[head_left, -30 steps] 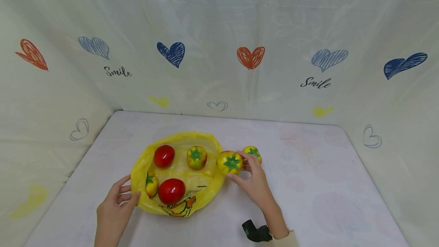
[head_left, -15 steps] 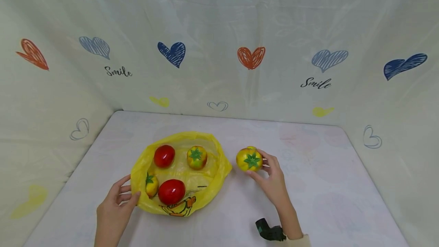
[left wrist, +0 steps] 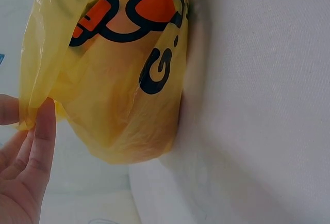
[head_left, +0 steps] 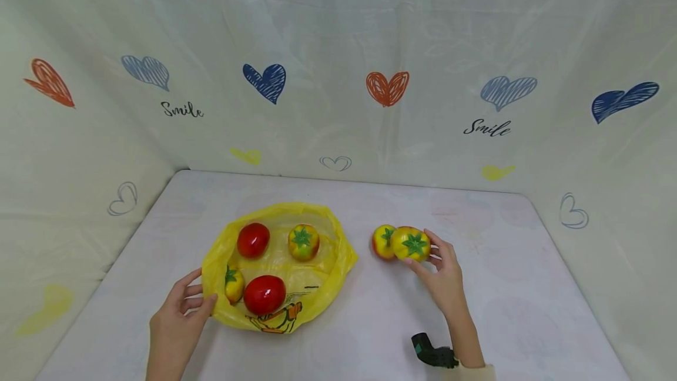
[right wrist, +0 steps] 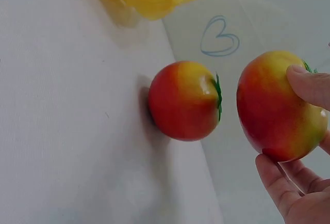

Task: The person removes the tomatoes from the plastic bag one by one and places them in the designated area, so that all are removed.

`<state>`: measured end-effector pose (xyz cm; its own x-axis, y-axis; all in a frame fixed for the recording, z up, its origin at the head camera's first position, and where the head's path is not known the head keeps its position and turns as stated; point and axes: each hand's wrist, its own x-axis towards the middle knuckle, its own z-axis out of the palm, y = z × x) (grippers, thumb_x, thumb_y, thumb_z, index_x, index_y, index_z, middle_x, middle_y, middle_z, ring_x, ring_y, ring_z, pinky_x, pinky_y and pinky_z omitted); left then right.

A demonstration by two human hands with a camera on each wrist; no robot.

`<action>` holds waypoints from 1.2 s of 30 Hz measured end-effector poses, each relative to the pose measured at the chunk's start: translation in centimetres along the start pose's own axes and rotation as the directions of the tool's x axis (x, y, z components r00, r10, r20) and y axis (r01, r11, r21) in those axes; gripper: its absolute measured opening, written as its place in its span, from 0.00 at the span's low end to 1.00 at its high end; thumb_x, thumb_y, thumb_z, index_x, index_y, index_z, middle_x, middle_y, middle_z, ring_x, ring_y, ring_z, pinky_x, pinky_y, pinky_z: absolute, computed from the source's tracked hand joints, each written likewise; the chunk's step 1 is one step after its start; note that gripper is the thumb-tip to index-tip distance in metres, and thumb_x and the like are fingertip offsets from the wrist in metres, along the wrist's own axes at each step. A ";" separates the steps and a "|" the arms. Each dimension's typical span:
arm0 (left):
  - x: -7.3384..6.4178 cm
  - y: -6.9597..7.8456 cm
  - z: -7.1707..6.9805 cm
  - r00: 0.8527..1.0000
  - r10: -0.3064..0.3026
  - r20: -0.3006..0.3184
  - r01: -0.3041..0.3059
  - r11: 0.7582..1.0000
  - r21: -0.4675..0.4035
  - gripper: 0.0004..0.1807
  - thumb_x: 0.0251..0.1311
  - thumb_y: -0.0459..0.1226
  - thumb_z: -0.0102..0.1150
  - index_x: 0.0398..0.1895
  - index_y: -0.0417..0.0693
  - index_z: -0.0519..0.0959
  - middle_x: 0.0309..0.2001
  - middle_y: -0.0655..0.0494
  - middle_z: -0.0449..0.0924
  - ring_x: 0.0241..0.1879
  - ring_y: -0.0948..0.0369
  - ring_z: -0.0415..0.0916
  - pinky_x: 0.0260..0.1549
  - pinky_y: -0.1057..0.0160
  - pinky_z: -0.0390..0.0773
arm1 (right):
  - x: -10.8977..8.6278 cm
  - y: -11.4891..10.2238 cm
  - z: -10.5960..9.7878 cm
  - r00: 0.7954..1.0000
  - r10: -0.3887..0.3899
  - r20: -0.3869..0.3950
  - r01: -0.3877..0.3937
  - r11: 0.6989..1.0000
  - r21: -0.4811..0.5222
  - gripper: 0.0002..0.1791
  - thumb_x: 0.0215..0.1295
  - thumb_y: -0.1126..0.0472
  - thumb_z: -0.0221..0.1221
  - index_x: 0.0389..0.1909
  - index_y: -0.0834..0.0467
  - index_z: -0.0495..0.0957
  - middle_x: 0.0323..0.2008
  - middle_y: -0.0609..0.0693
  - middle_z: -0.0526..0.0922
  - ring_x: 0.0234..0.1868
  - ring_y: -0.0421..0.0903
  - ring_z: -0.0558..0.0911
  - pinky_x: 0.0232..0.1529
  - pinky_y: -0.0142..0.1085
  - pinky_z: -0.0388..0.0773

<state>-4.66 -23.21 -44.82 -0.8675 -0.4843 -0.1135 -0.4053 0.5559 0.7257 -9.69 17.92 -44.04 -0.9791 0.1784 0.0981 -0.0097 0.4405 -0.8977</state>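
My left hand [head_left: 177, 319] pinches the left rim of a yellow plastic bag [head_left: 346, 263], which stands with its mouth spread wide. The left wrist view shows the thumb and fingers on the thin bag film [left wrist: 118, 115]. Inside lie two glossy red fruits, one behind [head_left: 254, 240] and one in front [head_left: 264, 295], and two yellowish toy tomatoes with green star tops. My right hand [head_left: 443, 278] grips a yellow-red toy tomato [head_left: 411, 244], raised off the table. Just left of it, a similar toy tomato [right wrist: 183, 102] rests on the table, apart from the held one in the right wrist view.
The white table [head_left: 508, 287] reaches back to a pale curtain [head_left: 328, 28] printed with hearts and the word "Smile". A black angled device [head_left: 433, 353] sits at my right wrist. Table surface lies between the bag and the loose tomato.
My right hand has carried its toy tomato rightward from the bag's right rim, passing in front of the loose one, which now shows at its left. My left hand stays at the rim.
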 end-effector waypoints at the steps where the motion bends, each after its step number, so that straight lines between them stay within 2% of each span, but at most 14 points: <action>1: 0.1 -0.1 0.0 1.000 -0.003 0.004 0.003 1.000 -0.002 0.34 0.56 0.40 0.63 0.66 0.54 0.63 0.50 0.44 0.74 0.39 0.57 0.76 0.29 0.56 0.84 | 0.0 0.1 -0.1 1.000 0.010 -0.005 -0.010 1.000 -0.001 0.39 0.52 0.60 0.68 0.65 0.58 0.62 0.56 0.58 0.65 0.52 0.47 0.68 0.46 0.10 0.66; 3: 0.3 -0.5 0.2 1.000 0.008 0.005 -0.008 1.000 -0.016 0.34 0.56 0.40 0.63 0.66 0.53 0.63 0.49 0.42 0.73 0.39 0.54 0.76 0.30 0.56 0.84 | 0.1 0.3 -0.3 0.999 0.028 -0.016 -0.029 1.000 -0.008 0.39 0.52 0.60 0.67 0.65 0.58 0.62 0.56 0.58 0.65 0.52 0.48 0.68 0.46 0.10 0.66; 8: 0.5 -0.8 0.2 1.000 0.009 0.005 -0.009 1.000 -0.003 0.34 0.55 0.40 0.64 0.66 0.56 0.63 0.49 0.47 0.75 0.36 0.61 0.76 0.24 0.62 0.83 | 0.3 1.1 -0.6 0.997 0.062 -0.047 -0.063 0.998 -0.025 0.39 0.53 0.58 0.68 0.65 0.57 0.62 0.56 0.56 0.65 0.51 0.45 0.68 0.45 0.10 0.67; 9: 0.4 -0.6 0.2 1.000 0.007 -0.004 -0.007 1.000 0.009 0.34 0.55 0.40 0.64 0.66 0.57 0.63 0.48 0.48 0.75 0.35 0.62 0.76 0.23 0.63 0.82 | 0.4 1.3 -0.6 0.996 0.068 -0.052 -0.069 0.997 -0.028 0.39 0.53 0.57 0.68 0.65 0.56 0.63 0.56 0.56 0.66 0.51 0.45 0.68 0.45 0.10 0.67; 15: -0.7 1.4 -0.6 1.000 -0.005 0.012 0.006 1.000 -0.016 0.32 0.57 0.34 0.61 0.65 0.50 0.63 0.49 0.40 0.73 0.42 0.51 0.75 0.34 0.57 0.84 | 0.6 2.2 -0.8 0.992 0.105 -0.065 -0.107 0.994 -0.025 0.39 0.53 0.56 0.67 0.66 0.57 0.62 0.57 0.58 0.65 0.51 0.47 0.68 0.45 0.12 0.67; 21: -1.2 2.2 -0.9 1.000 -0.011 0.010 0.011 1.000 0.000 0.32 0.57 0.35 0.61 0.65 0.49 0.63 0.49 0.42 0.73 0.40 0.54 0.76 0.35 0.54 0.83 | 0.8 3.0 -0.8 0.985 0.158 -0.075 -0.159 0.987 -0.009 0.39 0.54 0.56 0.66 0.66 0.56 0.61 0.59 0.59 0.63 0.50 0.46 0.67 0.44 0.13 0.67; 23: -0.9 1.5 -0.6 1.000 0.013 0.000 -0.013 1.000 0.005 0.32 0.58 0.39 0.61 0.66 0.51 0.63 0.48 0.46 0.74 0.38 0.58 0.76 0.32 0.57 0.84 | 0.8 3.4 -0.8 0.982 0.173 -0.078 -0.174 0.985 -0.011 0.39 0.55 0.56 0.66 0.67 0.56 0.61 0.59 0.59 0.63 0.50 0.47 0.67 0.42 0.11 0.65; 25: -0.4 0.8 -0.5 1.000 0.013 0.023 -0.012 1.000 -0.014 0.33 0.58 0.39 0.61 0.67 0.52 0.62 0.49 0.44 0.73 0.41 0.56 0.76 0.35 0.55 0.84 | 0.9 3.8 -0.7 0.980 0.185 -0.077 -0.186 0.982 -0.010 0.39 0.55 0.56 0.66 0.67 0.56 0.60 0.59 0.60 0.63 0.50 0.48 0.68 0.41 0.11 0.64; 28: 1.3 -2.5 1.1 0.999 0.034 -0.017 -0.033 0.999 0.025 0.34 0.57 0.46 0.61 0.67 0.62 0.61 0.49 0.51 0.75 0.39 0.61 0.76 0.29 0.66 0.83 | 1.0 4.2 -0.7 0.977 0.199 -0.074 -0.201 0.980 -0.016 0.39 0.56 0.55 0.65 0.67 0.56 0.60 0.59 0.61 0.63 0.51 0.50 0.68 0.39 0.09 0.63; 29: 1.1 -2.0 0.9 1.000 0.021 -0.007 -0.021 1.000 0.018 0.33 0.58 0.43 0.61 0.67 0.61 0.61 0.50 0.48 0.75 0.41 0.57 0.76 0.31 0.66 0.83 | 1.0 4.3 -0.7 0.976 0.207 -0.071 -0.209 0.978 -0.018 0.39 0.56 0.54 0.65 0.67 0.56 0.60 0.59 0.61 0.62 0.52 0.50 0.68 0.38 0.09 0.62; 32: 0.8 -1.5 0.7 1.000 0.012 -0.008 -0.012 1.000 0.016 0.33 0.58 0.42 0.61 0.67 0.60 0.62 0.50 0.48 0.75 0.40 0.58 0.76 0.30 0.66 0.83 | 1.0 4.6 -0.6 0.972 0.224 -0.065 -0.226 0.974 -0.028 0.39 0.57 0.53 0.64 0.67 0.56 0.59 0.59 0.62 0.62 0.52 0.52 0.68 0.37 0.08 0.62; 33: 0.6 -1.0 0.4 1.000 0.008 0.003 -0.008 1.000 0.004 0.33 0.58 0.40 0.61 0.67 0.58 0.62 0.51 0.46 0.74 0.41 0.57 0.76 0.33 0.62 0.84 | 1.1 4.7 -0.5 0.970 0.233 -0.064 -0.235 0.972 -0.027 0.39 0.56 0.53 0.64 0.67 0.55 0.59 0.59 0.61 0.62 0.52 0.52 0.69 0.37 0.08 0.62; 35: -0.3 0.8 -0.5 1.000 -0.006 0.020 0.006 1.000 -0.003 0.33 0.57 0.37 0.61 0.67 0.52 0.62 0.51 0.44 0.74 0.39 0.59 0.77 0.31 0.59 0.84 | 1.2 4.8 -0.5 0.967 0.245 -0.062 -0.248 0.968 -0.034 0.39 0.57 0.52 0.64 0.67 0.55 0.59 0.59 0.61 0.62 0.53 0.52 0.69 0.38 0.10 0.63; 36: 0.0 0.3 -0.2 1.000 -0.003 0.016 0.003 1.000 0.008 0.33 0.57 0.39 0.62 0.67 0.54 0.62 0.51 0.45 0.74 0.38 0.61 0.76 0.30 0.59 0.84 | 1.2 4.9 -0.4 0.966 0.249 -0.063 -0.252 0.967 -0.036 0.39 0.57 0.52 0.64 0.67 0.55 0.59 0.59 0.61 0.62 0.53 0.53 0.69 0.40 0.12 0.65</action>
<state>-4.68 -23.19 -44.49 -0.8709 -0.4751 -0.1261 -0.4097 0.5598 0.7202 -10.84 20.68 -48.16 -0.9358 0.3377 -0.1017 0.2443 0.4128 -0.8774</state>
